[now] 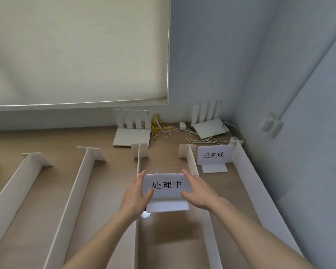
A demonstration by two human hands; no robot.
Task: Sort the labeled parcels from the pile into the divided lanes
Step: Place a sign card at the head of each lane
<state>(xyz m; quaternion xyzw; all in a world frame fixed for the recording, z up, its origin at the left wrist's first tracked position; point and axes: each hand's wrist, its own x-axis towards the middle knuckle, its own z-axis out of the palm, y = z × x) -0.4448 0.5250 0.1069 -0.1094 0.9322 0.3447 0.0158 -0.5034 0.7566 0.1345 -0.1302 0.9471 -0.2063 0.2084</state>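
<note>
A folded white paper sign (167,186) printed 处理中 stands in the lane between two white dividers. My left hand (137,193) pinches its left edge, thumb on the front and fingers behind. My right hand (199,191) holds its right edge the same way. A second sign (213,155) printed 已完成 stands at the far end of the lane to the right. White divider walls (192,160) split the wooden table (163,150) into several lanes. No parcels are in view.
Two white routers (132,135) (210,128) with upright antennas sit by the back wall, with yellow and white cables (161,129) between them. A small round shiny object (145,214) lies under the sign's base. A blind covers the window.
</note>
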